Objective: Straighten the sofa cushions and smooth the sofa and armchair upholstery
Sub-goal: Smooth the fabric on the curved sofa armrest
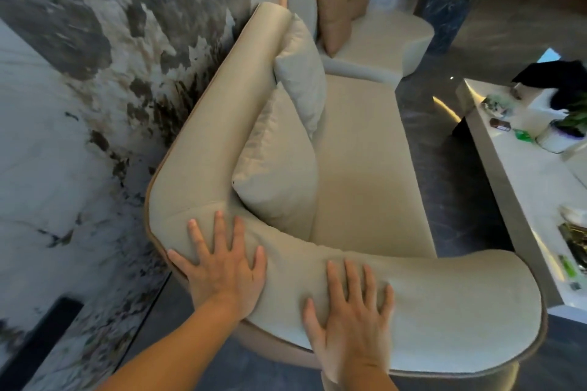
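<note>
Wall: marbled, upper left of frame.
Left hand (224, 267): flat, fingers spread on sofa armrest (444, 305).
Right hand (351, 311): likewise spread.
Technique: sweep outward, even pressure.

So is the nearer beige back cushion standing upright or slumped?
Upright-ish: the nearer back cushion leans against the sofa backrest, bottom edge on the seat. Its top overlaps the farther cushion.

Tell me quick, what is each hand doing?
Left hand: open, flat on the sofa arm, holding nothing.
Right hand: open, fingers spread, flat on it too.
</note>
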